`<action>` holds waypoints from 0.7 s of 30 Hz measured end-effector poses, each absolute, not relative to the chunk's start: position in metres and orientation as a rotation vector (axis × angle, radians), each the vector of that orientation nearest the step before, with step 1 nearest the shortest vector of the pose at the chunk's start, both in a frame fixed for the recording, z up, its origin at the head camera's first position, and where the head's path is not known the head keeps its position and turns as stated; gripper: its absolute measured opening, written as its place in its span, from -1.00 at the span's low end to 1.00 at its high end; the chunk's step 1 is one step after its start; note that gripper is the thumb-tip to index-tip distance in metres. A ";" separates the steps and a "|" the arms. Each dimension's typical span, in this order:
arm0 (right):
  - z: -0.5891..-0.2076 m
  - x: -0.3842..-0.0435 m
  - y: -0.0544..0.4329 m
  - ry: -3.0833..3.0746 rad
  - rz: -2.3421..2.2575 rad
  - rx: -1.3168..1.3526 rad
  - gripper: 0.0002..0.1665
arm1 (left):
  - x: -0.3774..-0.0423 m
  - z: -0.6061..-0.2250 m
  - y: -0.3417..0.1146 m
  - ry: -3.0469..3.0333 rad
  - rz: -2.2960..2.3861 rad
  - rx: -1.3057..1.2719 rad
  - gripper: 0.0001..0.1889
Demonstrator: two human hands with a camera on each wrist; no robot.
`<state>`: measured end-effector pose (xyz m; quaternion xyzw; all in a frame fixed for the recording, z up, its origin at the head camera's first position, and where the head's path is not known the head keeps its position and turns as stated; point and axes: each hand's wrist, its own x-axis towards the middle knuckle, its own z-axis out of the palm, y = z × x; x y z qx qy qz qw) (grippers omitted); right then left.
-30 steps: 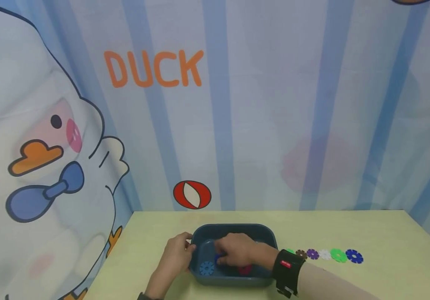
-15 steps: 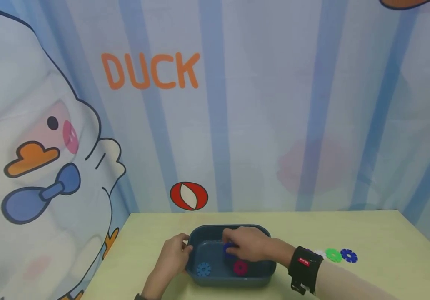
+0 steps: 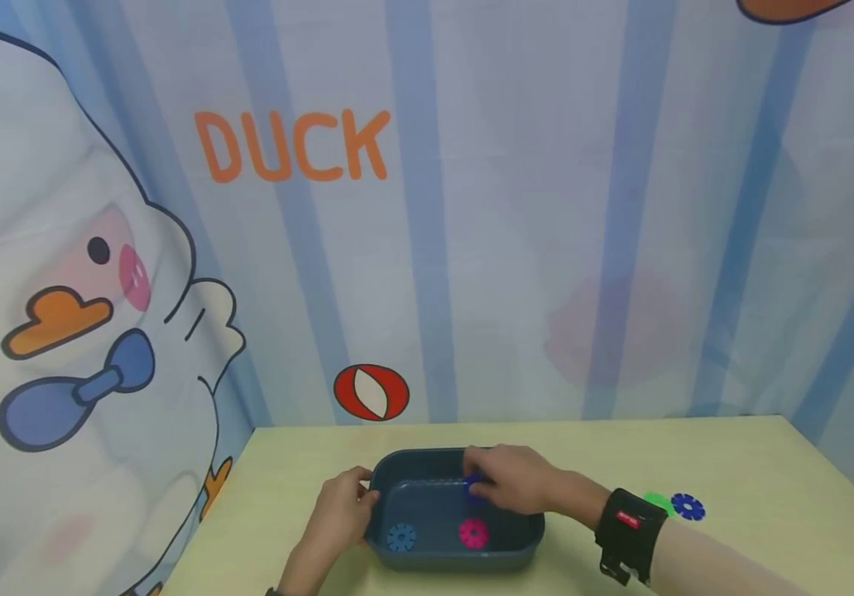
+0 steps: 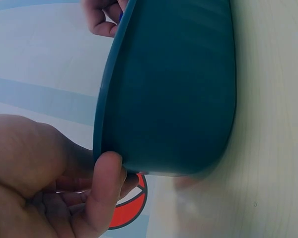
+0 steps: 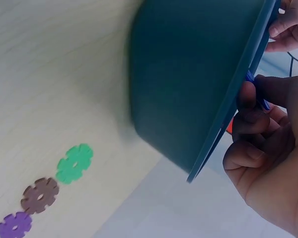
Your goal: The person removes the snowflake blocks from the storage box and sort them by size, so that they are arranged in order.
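A dark teal plastic basin (image 3: 457,561) stands on the table. My left hand (image 3: 339,509) grips its left end at the rim, thumb and fingers on either side of the wall in the left wrist view. Just inside the basin's right part, my right hand (image 3: 520,480) pinches a dark blue notched disc (image 3: 475,486) between thumb and fingers; the right wrist view catches this disc (image 5: 258,91) edge-on at the rim. On the basin floor lie a light blue notched disc (image 3: 400,537) at left and a pink one (image 3: 474,533) nearer the middle.
Right of the basin, a row of notched discs lies on the table: green (image 5: 74,164), brown (image 5: 39,196) and purple (image 5: 15,225), with another green disc (image 3: 658,502) and a blue disc (image 3: 688,507) farther along. My right forearm covers part of it. A printed curtain (image 3: 501,248) hangs behind.
My right hand has moved rightward and slightly up inside the basin with the dark blue disc, uncovering the pink disc. My forearm now hides more of the row. The left hand stays at the rim.
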<state>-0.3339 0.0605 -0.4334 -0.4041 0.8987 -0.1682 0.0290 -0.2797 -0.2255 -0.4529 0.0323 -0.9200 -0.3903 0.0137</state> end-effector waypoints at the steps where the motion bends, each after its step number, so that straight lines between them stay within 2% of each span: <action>1: -0.433 -0.334 0.062 2.776 -0.526 -1.250 -0.83 | -0.280 -0.453 -0.226 -2.867 -1.217 0.105 -0.66; 21: -0.433 -0.331 0.097 2.824 -0.639 -1.234 -0.85 | -0.280 -0.455 -0.227 -2.865 -1.210 0.090 -0.64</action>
